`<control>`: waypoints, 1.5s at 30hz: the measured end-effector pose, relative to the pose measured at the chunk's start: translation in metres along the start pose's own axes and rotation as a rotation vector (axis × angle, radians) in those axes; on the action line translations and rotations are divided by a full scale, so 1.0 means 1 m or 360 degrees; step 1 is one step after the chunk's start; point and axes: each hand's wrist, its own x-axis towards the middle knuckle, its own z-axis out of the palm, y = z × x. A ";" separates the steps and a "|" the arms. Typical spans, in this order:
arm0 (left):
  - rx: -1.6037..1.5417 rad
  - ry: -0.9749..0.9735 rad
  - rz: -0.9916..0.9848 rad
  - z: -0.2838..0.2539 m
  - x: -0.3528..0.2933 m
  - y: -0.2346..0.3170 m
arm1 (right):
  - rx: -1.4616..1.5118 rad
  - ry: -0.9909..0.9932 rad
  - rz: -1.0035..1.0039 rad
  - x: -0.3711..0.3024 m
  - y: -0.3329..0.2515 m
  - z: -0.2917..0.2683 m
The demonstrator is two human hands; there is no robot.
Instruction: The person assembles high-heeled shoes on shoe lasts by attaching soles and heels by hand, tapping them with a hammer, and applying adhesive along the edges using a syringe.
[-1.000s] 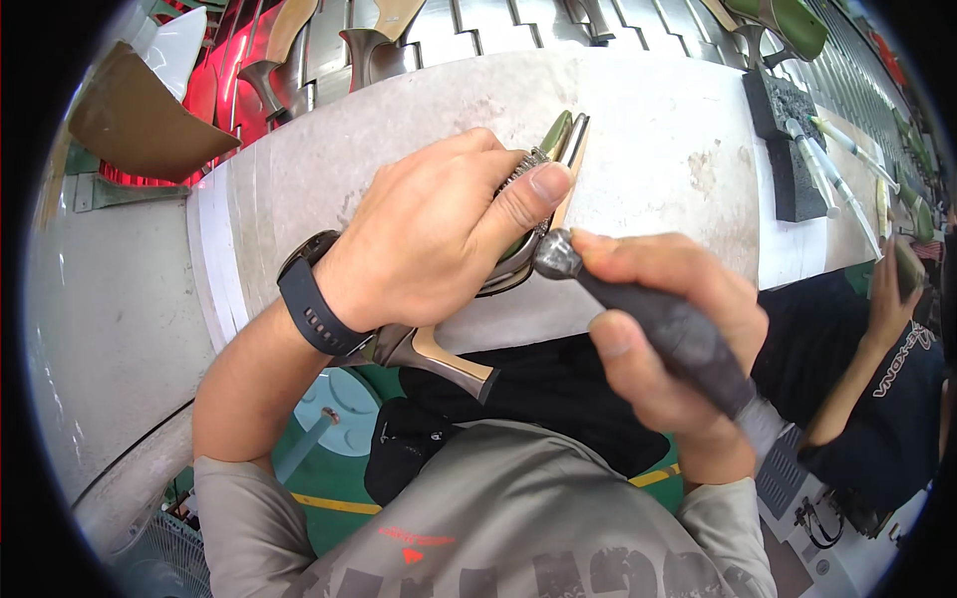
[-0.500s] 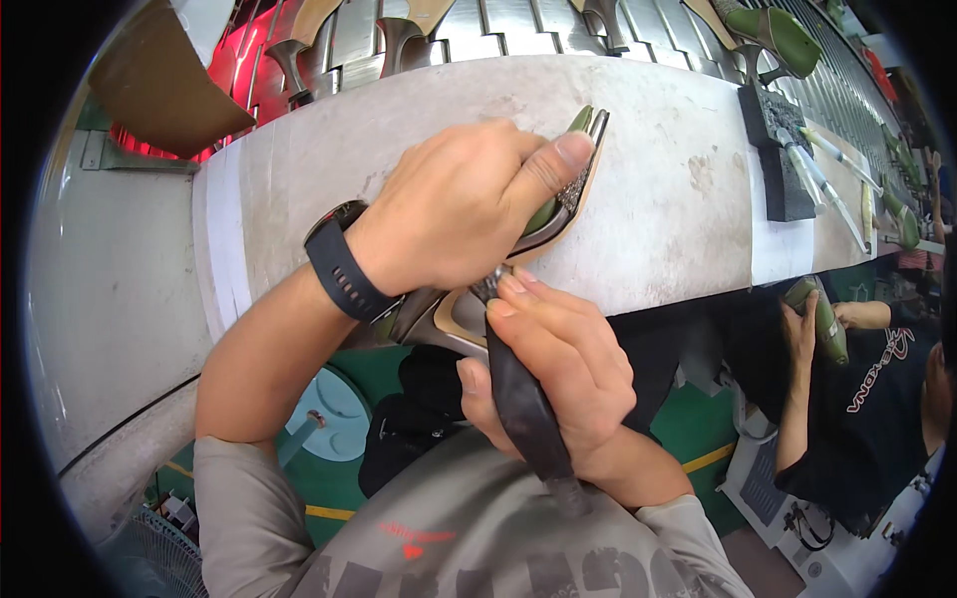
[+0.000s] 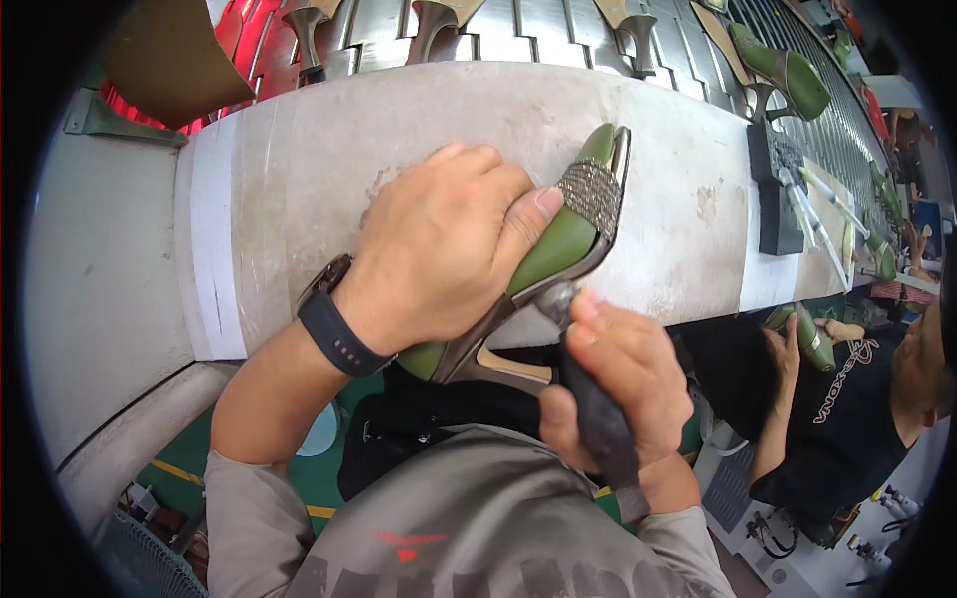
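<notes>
My left hand (image 3: 439, 244) is closed around a high-heeled sandal (image 3: 590, 194) that sits on a green shoe last (image 3: 553, 247). The sandal has a glittery dark strap, and its toe points up and right over the white work surface. Its heel (image 3: 513, 367) juts toward my body, past the surface's near edge. My right hand (image 3: 633, 384) grips a dark-handled tool (image 3: 598, 409) with a rounded metal head. That head is close to the sandal's sole edge, below the strap; whether it touches I cannot tell. My left palm hides the sandal's middle.
Beyond the white bench (image 3: 299, 130) runs a metal slat conveyor (image 3: 518, 40) with several heeled shoes on it. A dark foam block (image 3: 778, 199) stands at right beside several pens (image 3: 822, 214). At lower right a co-worker (image 3: 837, 419) holds another green last (image 3: 812, 339).
The sandal has turned, so more of its strap and green last show. My right hand and the tool have moved right and slightly lower. The conveyor shoes have shifted right.
</notes>
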 end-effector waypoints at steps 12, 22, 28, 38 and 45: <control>-0.0127 -0.0050 -0.0002 -0.004 0.003 0.001 | 0.0802 -0.0455 0.0535 0.018 0.015 -0.026; -0.0015 -0.0245 0.0028 0.001 0.009 0.033 | 0.0633 -0.0130 0.0766 0.049 0.029 -0.058; -0.0032 -0.0305 -0.0065 0.003 0.013 0.033 | 0.0629 -0.0564 0.0404 0.073 0.057 -0.070; 0.0000 -0.0213 -0.0001 0.005 0.011 0.033 | 0.0241 -0.0344 0.0071 0.034 0.024 -0.046; -0.0010 -0.0198 0.0067 0.005 0.008 0.028 | 0.0743 0.0164 0.0827 0.025 0.013 -0.069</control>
